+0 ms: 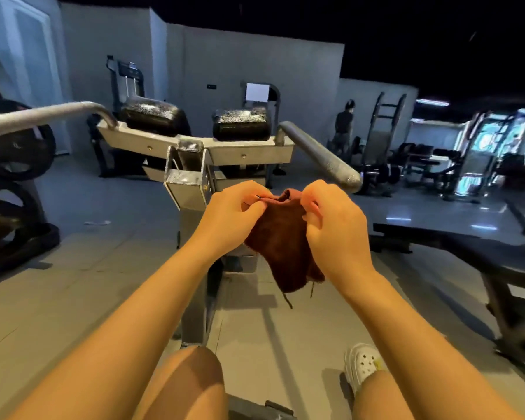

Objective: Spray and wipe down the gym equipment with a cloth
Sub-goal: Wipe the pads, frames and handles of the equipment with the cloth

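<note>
A dark red cloth [282, 241] hangs between my two hands, its frayed lower corner dangling above the floor. My left hand [231, 216] pinches the cloth's upper left edge with curled fingers. My right hand [334, 228] grips the upper right edge. Both hands are held in front of a grey metal gym machine [191, 189] with two black roller pads [240, 122] and two grey handle bars [319, 156]. No spray bottle is in view.
Black weight plates on a rack [12, 165] stand at the left. A dark bench frame [482, 268] runs along the right. A person [344, 125] stands at the back among other machines. My knee and my white shoe [364, 365] are near the machine's base.
</note>
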A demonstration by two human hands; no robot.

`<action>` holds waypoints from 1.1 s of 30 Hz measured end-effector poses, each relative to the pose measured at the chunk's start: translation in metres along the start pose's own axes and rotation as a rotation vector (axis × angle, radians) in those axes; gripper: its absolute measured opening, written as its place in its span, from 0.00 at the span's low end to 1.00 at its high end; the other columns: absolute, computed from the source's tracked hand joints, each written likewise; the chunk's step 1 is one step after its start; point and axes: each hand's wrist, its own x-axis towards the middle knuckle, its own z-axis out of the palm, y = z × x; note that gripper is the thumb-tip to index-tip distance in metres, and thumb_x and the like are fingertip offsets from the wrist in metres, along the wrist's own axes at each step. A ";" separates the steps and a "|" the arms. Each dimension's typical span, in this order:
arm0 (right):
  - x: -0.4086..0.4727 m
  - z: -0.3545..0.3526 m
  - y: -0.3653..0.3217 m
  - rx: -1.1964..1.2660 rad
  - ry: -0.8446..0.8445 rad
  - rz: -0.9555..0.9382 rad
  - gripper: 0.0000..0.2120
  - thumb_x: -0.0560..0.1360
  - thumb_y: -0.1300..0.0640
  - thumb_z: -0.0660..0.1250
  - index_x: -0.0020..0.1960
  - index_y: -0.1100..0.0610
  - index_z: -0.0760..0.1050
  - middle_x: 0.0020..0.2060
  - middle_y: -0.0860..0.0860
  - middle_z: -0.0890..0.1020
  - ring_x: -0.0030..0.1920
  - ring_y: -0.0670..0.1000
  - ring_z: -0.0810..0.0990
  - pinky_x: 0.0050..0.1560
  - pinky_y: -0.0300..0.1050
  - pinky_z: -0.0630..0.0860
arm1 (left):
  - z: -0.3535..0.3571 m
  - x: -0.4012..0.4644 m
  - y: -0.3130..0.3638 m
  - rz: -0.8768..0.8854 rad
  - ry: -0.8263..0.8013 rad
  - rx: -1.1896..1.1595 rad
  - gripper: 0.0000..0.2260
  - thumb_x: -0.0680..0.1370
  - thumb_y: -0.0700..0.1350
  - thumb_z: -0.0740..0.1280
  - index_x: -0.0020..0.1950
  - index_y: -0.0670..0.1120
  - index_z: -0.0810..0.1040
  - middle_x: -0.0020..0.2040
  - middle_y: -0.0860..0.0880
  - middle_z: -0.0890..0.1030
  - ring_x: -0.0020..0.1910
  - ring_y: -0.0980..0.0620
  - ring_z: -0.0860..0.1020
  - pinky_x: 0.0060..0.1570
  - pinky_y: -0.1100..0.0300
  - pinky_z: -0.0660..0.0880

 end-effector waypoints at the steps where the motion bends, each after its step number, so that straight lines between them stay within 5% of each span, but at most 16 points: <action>1: 0.000 -0.001 -0.005 -0.066 0.046 -0.046 0.09 0.76 0.66 0.57 0.45 0.58 0.75 0.40 0.55 0.77 0.38 0.56 0.74 0.36 0.54 0.74 | -0.001 0.003 0.000 0.030 0.001 -0.028 0.11 0.80 0.41 0.63 0.49 0.57 0.78 0.46 0.61 0.78 0.53 0.56 0.77 0.53 0.61 0.73; 5: 0.010 -0.011 -0.019 -0.258 0.187 -0.195 0.16 0.78 0.58 0.55 0.57 0.61 0.78 0.50 0.56 0.81 0.49 0.55 0.78 0.45 0.48 0.78 | -0.004 0.021 0.008 0.202 0.019 -0.134 0.10 0.80 0.40 0.65 0.51 0.57 0.77 0.46 0.61 0.79 0.51 0.59 0.78 0.51 0.70 0.73; 8: 0.030 -0.011 -0.014 -0.626 0.146 -0.216 0.20 0.75 0.58 0.63 0.64 0.65 0.73 0.62 0.61 0.77 0.58 0.61 0.76 0.58 0.53 0.76 | -0.001 0.045 0.008 0.311 0.037 -0.183 0.09 0.79 0.41 0.67 0.55 0.54 0.78 0.46 0.60 0.80 0.49 0.61 0.79 0.50 0.70 0.75; 10: 0.049 -0.006 -0.005 -0.920 -0.036 -0.119 0.27 0.73 0.56 0.69 0.69 0.67 0.69 0.68 0.63 0.72 0.61 0.63 0.74 0.60 0.54 0.73 | 0.005 0.061 -0.009 0.330 0.078 -0.123 0.09 0.79 0.43 0.67 0.59 0.50 0.79 0.49 0.58 0.79 0.50 0.58 0.78 0.52 0.64 0.76; 13: 0.068 0.006 0.009 -1.161 -0.272 0.041 0.32 0.80 0.52 0.61 0.77 0.64 0.53 0.76 0.60 0.61 0.69 0.61 0.67 0.67 0.52 0.67 | 0.010 0.083 -0.061 0.342 0.147 0.046 0.13 0.79 0.49 0.65 0.61 0.48 0.79 0.56 0.53 0.79 0.57 0.51 0.76 0.56 0.53 0.74; 19: 0.104 0.041 0.015 -1.474 -0.485 -0.065 0.33 0.82 0.60 0.51 0.77 0.63 0.33 0.78 0.61 0.44 0.75 0.60 0.56 0.74 0.51 0.56 | -0.006 0.123 -0.169 0.377 0.250 0.508 0.21 0.79 0.53 0.58 0.64 0.42 0.77 0.63 0.41 0.76 0.69 0.40 0.69 0.68 0.36 0.61; 26: 0.178 0.111 0.054 -1.454 -0.400 -0.008 0.33 0.82 0.60 0.57 0.78 0.61 0.41 0.77 0.61 0.52 0.71 0.59 0.64 0.68 0.48 0.65 | -0.034 0.177 -0.219 0.413 0.237 0.788 0.23 0.80 0.55 0.54 0.70 0.44 0.72 0.72 0.40 0.69 0.75 0.40 0.60 0.73 0.37 0.43; 33: 0.249 0.179 0.084 -1.509 -0.409 -0.022 0.26 0.80 0.60 0.60 0.75 0.60 0.55 0.71 0.57 0.66 0.66 0.57 0.69 0.64 0.49 0.68 | -0.027 0.189 -0.239 0.461 0.257 0.826 0.27 0.81 0.58 0.52 0.74 0.46 0.68 0.75 0.41 0.66 0.76 0.41 0.58 0.74 0.39 0.44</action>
